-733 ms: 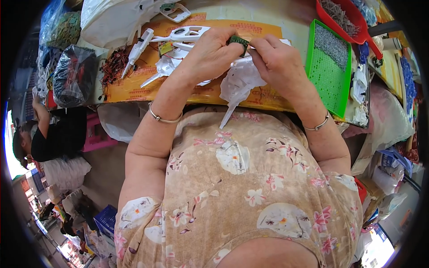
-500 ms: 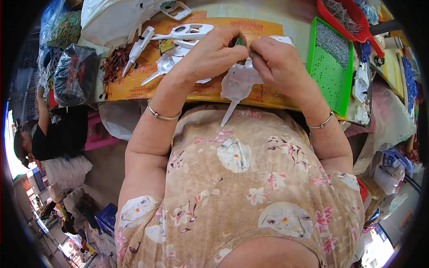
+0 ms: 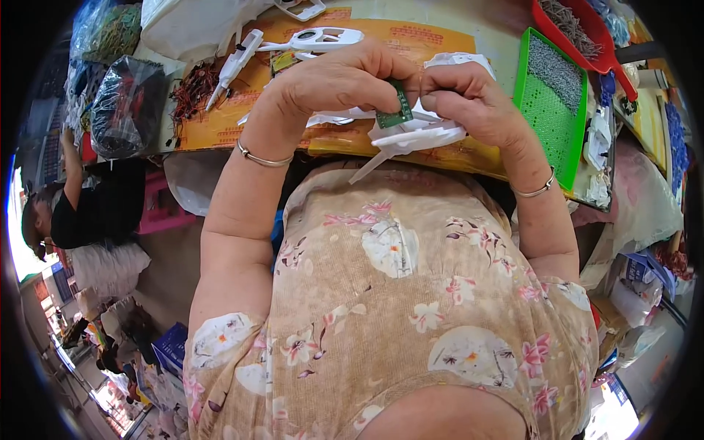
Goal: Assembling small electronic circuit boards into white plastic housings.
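Note:
My left hand [image 3: 350,82] is closed, fingers and thumb pinching a small green circuit board [image 3: 397,111]. Just beside it my right hand [image 3: 469,101] is closed, and its fingertips meet those of the left. From the right hand a white plastic housing [image 3: 422,139] with a narrow pointed tip slants down over the table's front edge, below the board. The board hangs over the housing; whether the two touch cannot be told. Behind my hands lie more white housing parts [image 3: 330,37], partly covered by the left hand.
A green tray [image 3: 519,125] of small grey metal pieces stands right, with a red scoop [image 3: 622,82] of thin pieces behind it. Red and black wires [image 3: 199,84] and a black bagged bundle [image 3: 126,106] lie left. Another person [image 3: 95,209] sits far left.
The white housing has tipped from facing upward to nearly edge-on. More of the circuit board shows, lower between my hands. The view has shifted slightly.

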Action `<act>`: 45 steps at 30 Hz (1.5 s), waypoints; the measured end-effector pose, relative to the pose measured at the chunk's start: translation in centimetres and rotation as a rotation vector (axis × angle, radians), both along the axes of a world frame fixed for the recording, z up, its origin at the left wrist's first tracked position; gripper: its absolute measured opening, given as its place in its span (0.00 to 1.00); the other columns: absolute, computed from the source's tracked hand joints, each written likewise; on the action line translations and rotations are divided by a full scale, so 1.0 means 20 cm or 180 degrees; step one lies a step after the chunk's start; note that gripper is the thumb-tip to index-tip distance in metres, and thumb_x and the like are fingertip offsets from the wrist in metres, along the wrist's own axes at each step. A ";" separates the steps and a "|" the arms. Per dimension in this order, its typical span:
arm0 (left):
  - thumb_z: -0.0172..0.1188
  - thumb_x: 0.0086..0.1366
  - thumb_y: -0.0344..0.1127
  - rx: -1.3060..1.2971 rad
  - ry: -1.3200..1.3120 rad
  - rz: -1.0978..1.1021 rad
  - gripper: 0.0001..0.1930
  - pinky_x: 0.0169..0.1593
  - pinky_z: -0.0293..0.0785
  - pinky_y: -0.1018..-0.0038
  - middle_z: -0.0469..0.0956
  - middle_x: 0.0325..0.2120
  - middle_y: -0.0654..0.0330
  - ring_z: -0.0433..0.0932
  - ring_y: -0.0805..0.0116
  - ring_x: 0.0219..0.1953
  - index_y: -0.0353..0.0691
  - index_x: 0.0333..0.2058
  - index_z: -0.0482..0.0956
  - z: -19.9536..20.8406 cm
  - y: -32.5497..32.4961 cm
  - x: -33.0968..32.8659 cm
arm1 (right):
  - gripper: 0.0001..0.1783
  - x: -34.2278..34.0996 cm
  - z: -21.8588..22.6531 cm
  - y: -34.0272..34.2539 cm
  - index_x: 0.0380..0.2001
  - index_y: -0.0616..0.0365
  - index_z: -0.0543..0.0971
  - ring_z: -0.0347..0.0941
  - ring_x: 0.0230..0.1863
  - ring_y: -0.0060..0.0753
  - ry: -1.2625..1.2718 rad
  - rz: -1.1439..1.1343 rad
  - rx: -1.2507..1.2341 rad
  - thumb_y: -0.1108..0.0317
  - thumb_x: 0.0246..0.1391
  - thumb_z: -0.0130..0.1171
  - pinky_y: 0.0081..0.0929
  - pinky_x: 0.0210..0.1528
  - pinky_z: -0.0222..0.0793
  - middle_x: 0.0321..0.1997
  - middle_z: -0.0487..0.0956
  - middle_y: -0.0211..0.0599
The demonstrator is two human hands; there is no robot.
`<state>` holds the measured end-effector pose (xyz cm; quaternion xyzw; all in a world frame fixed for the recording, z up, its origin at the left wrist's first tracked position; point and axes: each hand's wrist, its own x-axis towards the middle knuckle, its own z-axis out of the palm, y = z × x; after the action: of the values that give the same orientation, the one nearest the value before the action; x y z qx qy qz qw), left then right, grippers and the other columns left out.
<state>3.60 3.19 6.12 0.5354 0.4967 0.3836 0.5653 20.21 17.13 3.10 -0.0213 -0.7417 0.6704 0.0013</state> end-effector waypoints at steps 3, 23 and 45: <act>0.52 0.50 0.28 0.0046 0.0163 0.0414 0.07 0.24 0.59 0.84 0.70 0.19 0.69 0.65 0.85 0.21 0.35 0.29 0.76 0.03 -0.10 -0.02 | 0.04 -0.04 0.02 -0.02 0.28 0.61 0.74 0.59 0.24 0.09 0.0057 -0.0094 0.0070 0.72 0.52 0.52 0.12 0.25 0.54 0.22 0.67 0.18; 0.55 0.50 0.25 -0.0671 0.1415 0.5150 0.07 0.29 0.66 0.81 0.74 0.22 0.67 0.70 0.80 0.25 0.33 0.30 0.79 -0.70 -1.83 -0.70 | 0.04 -0.02 -0.25 0.07 0.29 0.62 0.75 0.61 0.27 0.09 0.0820 -0.1984 0.1628 0.73 0.56 0.53 0.10 0.27 0.55 0.25 0.69 0.19; 0.60 0.48 0.31 0.0380 0.3193 0.1179 0.22 0.41 0.71 0.74 0.75 0.38 0.50 0.74 0.59 0.37 0.34 0.45 0.74 -0.18 -0.07 -0.45 | 0.15 0.07 0.11 -0.14 0.37 0.65 0.74 0.70 0.37 0.39 0.0325 -0.1324 0.3174 0.71 0.45 0.61 0.28 0.37 0.67 0.42 0.72 0.43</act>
<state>-5.46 1.84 2.43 0.5875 0.7692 0.2016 0.1501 21.62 14.26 5.26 -0.1318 -0.9490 0.2230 0.1799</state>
